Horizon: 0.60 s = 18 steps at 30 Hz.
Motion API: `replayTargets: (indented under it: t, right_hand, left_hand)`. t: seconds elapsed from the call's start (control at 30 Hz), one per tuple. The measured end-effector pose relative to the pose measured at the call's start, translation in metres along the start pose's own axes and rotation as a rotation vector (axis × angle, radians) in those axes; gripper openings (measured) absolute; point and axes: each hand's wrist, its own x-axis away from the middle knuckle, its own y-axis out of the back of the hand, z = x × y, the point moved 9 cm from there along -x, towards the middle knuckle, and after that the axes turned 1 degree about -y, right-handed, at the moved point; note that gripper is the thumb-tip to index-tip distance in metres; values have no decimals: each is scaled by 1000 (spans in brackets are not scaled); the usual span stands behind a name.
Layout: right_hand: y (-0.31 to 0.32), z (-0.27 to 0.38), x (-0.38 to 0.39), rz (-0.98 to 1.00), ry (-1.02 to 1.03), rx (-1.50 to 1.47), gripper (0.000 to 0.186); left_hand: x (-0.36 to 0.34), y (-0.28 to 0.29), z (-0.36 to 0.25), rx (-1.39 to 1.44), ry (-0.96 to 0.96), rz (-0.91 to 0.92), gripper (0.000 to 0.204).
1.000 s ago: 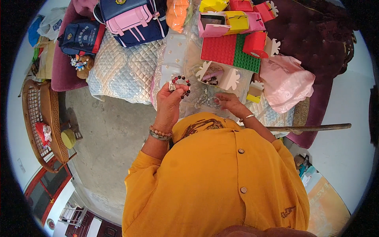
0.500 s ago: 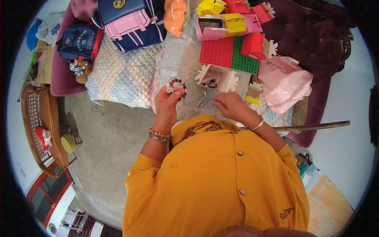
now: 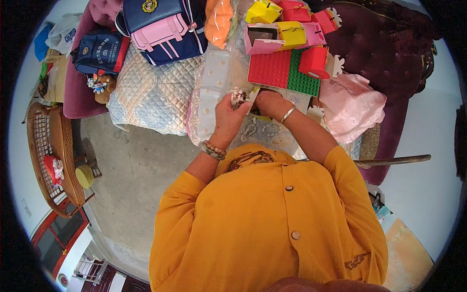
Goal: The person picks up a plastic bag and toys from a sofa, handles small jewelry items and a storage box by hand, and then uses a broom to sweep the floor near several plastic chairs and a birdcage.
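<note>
My left hand (image 3: pixel 228 114) is closed on a beaded bracelet (image 3: pixel 238 98), which has dark and light beads, at the left edge of a small cardboard box (image 3: pixel 254 92) with pale flaps. My right hand (image 3: pixel 272 102) reaches down into that box, beside my left hand; its fingertips and anything they touch are hidden. Just beyond both hands lies a red and green studded board (image 3: pixel 267 68). A pale patterned mat (image 3: pixel 272 136) is beneath my hands.
Pink, yellow and red boxes (image 3: pixel 292 34) crowd the back, right of school bags (image 3: pixel 160 34) and a bagged orange item (image 3: pixel 219 22). Pink cloth (image 3: pixel 352 104) lies at right beside a wooden pole (image 3: pixel 404 159). A wicker chair (image 3: pixel 56 151) and stool (image 3: pixel 83 176) stand at left.
My left hand, with the bracelet, has moved up and right toward the small box. My right hand has moved up into the box, hiding its fingers.
</note>
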Motion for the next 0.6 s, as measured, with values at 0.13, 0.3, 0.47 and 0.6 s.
replayTargets:
  t: [0.13, 0.3, 0.47, 0.6]
  right_hand:
    - [-5, -5, -6, 50, 23, -21, 23]
    - [3, -2, 12, -203, 195, -2, 20]
    - [45, -4, 53, -337, 196, 36, 18]
    - [78, -29, 78, -560, 139, -349, 15]
  left_hand:
    - [-8, -16, -6, -314, -95, 102, 24]
    - [-16, 0, 7, -337, 3, 62, 23]
    - [-20, 10, 9, -397, -80, 64, 22]
    - [-16, 6, 8, -394, -33, 81, 23]
